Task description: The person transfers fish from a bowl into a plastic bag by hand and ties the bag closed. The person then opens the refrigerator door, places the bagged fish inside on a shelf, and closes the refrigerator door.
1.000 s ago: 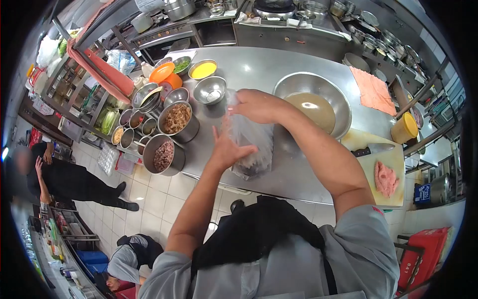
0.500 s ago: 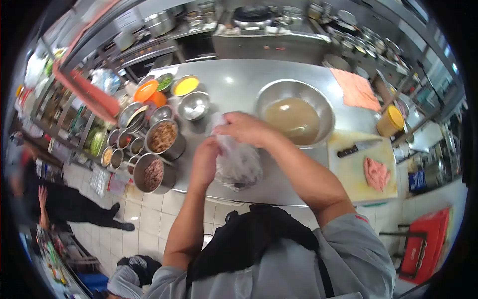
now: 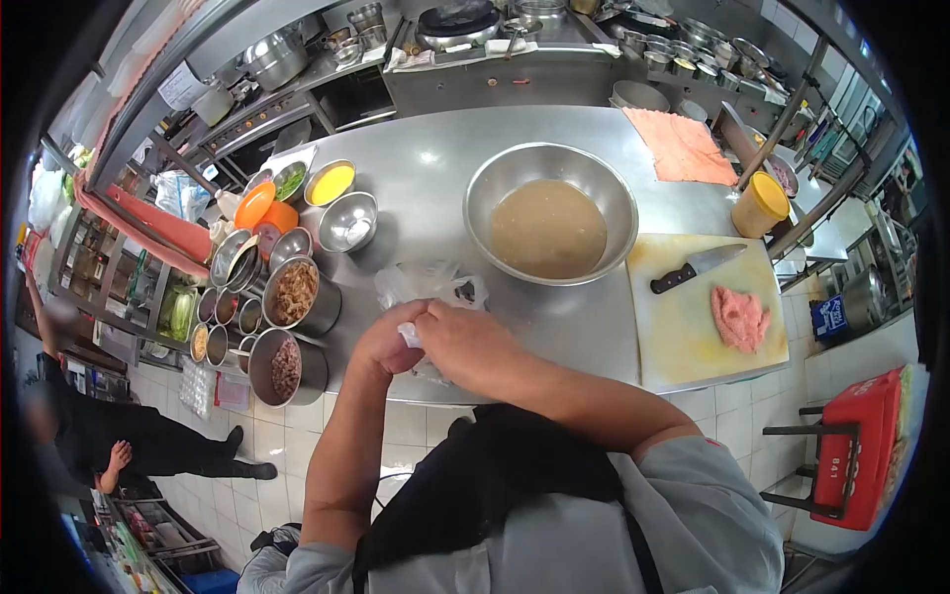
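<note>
My left hand (image 3: 388, 344) and my right hand (image 3: 467, 346) meet over a clear plastic bag (image 3: 421, 280) near the table's front edge. Both are closed on the bag's gathered plastic, and a white twist of it sticks out between the fingers. Dark contents show faintly through the bag, but I cannot make out what they are. My hands cover much of it. Beyond my right hand stands a wide steel bowl (image 3: 618, 223) of cloudy brown liquid (image 3: 549, 230).
At left stand pots of chopped brown food (image 3: 296, 293) and diced meat (image 3: 285, 370), plus several small bowls. On the right, a cutting board (image 3: 683, 346) bears a knife (image 3: 698, 268) and a pink cloth (image 3: 739, 319). A yellow-lidded tub (image 3: 761, 204) stands behind it. Another person (image 3: 148, 426) is at far left.
My hands have come down and closer together, toward the table's front edge, still gripping the bag's plastic. The bag now lies beyond and beneath them. The other person has raised an arm.
</note>
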`<move>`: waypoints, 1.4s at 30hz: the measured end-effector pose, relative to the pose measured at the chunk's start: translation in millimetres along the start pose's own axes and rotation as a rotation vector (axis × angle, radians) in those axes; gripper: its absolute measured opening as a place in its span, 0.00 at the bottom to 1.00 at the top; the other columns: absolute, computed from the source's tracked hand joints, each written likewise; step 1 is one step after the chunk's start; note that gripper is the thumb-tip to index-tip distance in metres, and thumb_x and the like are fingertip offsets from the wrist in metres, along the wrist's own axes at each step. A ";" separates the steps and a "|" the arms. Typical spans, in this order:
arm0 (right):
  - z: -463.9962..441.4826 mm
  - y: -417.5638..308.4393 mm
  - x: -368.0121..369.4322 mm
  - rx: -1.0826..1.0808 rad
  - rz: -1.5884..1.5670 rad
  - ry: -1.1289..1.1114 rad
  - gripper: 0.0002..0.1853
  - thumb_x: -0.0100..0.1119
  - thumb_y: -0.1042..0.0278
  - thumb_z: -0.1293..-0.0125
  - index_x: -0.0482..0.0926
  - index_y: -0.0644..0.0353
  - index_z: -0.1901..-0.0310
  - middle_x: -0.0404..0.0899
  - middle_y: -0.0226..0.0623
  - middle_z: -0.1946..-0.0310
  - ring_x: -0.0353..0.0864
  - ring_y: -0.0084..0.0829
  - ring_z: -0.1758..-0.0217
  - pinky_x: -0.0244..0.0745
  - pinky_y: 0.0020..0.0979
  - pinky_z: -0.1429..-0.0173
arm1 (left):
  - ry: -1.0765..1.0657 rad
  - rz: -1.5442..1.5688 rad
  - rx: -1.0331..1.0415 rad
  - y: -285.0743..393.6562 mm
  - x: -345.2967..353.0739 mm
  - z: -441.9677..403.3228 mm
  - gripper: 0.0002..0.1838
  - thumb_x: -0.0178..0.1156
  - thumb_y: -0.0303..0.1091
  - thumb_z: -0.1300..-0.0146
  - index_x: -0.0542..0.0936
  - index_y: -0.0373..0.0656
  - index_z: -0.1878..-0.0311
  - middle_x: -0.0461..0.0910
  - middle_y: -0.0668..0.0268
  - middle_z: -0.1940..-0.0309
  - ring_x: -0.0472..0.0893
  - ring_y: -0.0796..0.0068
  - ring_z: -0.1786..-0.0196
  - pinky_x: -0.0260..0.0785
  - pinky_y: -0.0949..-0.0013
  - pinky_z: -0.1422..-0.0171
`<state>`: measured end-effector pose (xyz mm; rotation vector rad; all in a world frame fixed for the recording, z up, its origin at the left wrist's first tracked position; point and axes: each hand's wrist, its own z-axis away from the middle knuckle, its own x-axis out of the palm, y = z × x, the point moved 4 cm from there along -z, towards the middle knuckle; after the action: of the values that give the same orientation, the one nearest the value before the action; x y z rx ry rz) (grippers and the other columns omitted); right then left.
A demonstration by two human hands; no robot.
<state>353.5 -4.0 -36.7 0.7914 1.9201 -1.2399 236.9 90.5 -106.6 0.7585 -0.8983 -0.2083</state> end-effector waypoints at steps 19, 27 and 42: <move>-37.1 81.3 10.8 0.492 -0.898 -0.422 0.20 0.69 0.48 0.29 0.84 0.60 0.52 0.73 0.24 0.72 0.69 0.21 0.73 0.62 0.28 0.71 | 0.527 -0.929 0.201 18.9 24.9 63.3 0.09 0.58 0.31 0.23 0.82 0.36 0.48 0.85 0.63 0.67 0.86 0.78 0.65 0.81 0.71 0.63; -7.5 108.8 42.1 0.389 -0.485 -0.001 0.21 0.68 0.47 0.29 0.80 0.60 0.52 0.85 0.45 0.63 0.86 0.45 0.58 0.77 0.43 0.54 | 0.543 0.165 0.860 35.5 -68.9 38.9 0.05 0.54 0.33 0.18 0.74 0.43 0.50 0.78 0.63 0.58 0.77 0.72 0.56 0.72 0.64 0.43; 11.7 137.9 64.8 0.255 -0.163 0.033 0.21 0.56 0.45 0.22 0.79 0.58 0.61 0.86 0.47 0.62 0.86 0.56 0.55 0.79 0.54 0.52 | 0.492 0.254 0.739 20.8 -126.8 -12.7 0.12 0.54 0.42 0.17 0.66 0.51 0.59 0.65 0.73 0.76 0.64 0.79 0.76 0.61 0.68 0.71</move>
<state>429.1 41.3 -161.5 0.7991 1.9074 -1.6036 164.8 171.0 -177.4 1.2924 -0.5758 0.5489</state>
